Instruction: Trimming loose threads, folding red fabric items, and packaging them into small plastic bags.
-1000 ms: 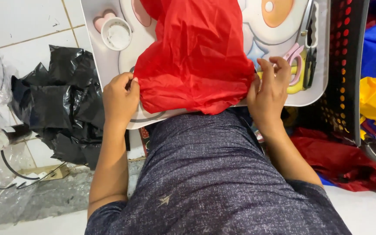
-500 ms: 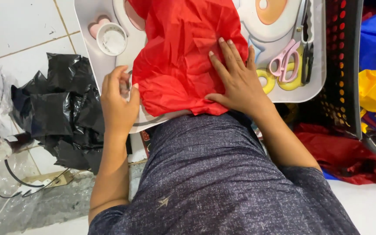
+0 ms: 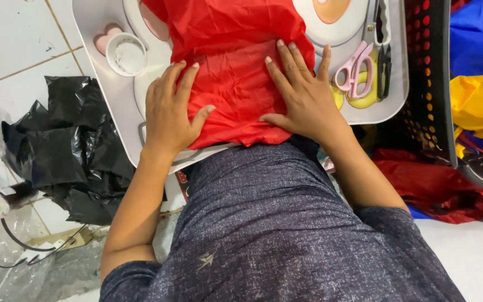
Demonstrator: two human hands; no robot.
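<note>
A red thin fabric (image 3: 230, 67) lies folded on a small white lap table (image 3: 104, 100) in front of me. My left hand (image 3: 169, 112) rests flat on the fabric's left edge, fingers spread, partly on the table. My right hand (image 3: 297, 92) presses flat on the fabric's right part, fingers apart and pointing away from me. Neither hand grips anything. The near edge of the fabric hangs just over my dark grey shirt.
Pink scissors (image 3: 353, 70) and yellow-handled scissors (image 3: 364, 95) lie on the table's right side; a white round cup (image 3: 127, 53) sits at its left. Crumpled black plastic (image 3: 65, 145) lies on the tiled floor to the left. A black basket (image 3: 429, 84) with yellow and blue fabric stands right.
Both hands moved from holding the fabric's near edges to lying flat on top of it: the right first, then the left. The fabric now lies flatter.
</note>
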